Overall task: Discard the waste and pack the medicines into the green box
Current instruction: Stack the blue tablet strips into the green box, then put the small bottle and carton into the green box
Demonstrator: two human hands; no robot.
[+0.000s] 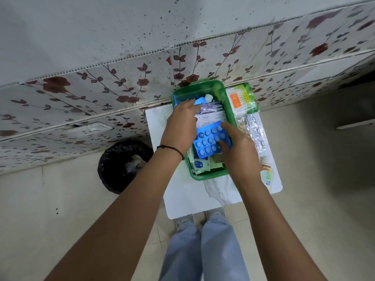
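Observation:
A green box (205, 87) stands on a small white table (182, 199) against the wall. Inside lie a blue blister pack of tablets (209, 141), a grey-and-white packet (213, 114) and several sachets (199, 165). My left hand (180, 124) rests flat over the box's left side, fingers spread on the packets. My right hand (237, 151) presses its fingertips on the blue blister pack at the box's right side. Neither hand visibly grips anything.
A cotton-bud pack (241, 98) with an orange label and a silver foil blister strip (255, 130) lie right of the box. Another pack (267, 175) shows by my right wrist. A black-lined bin (123, 165) stands on the floor to the left. Floral wall panels lie behind.

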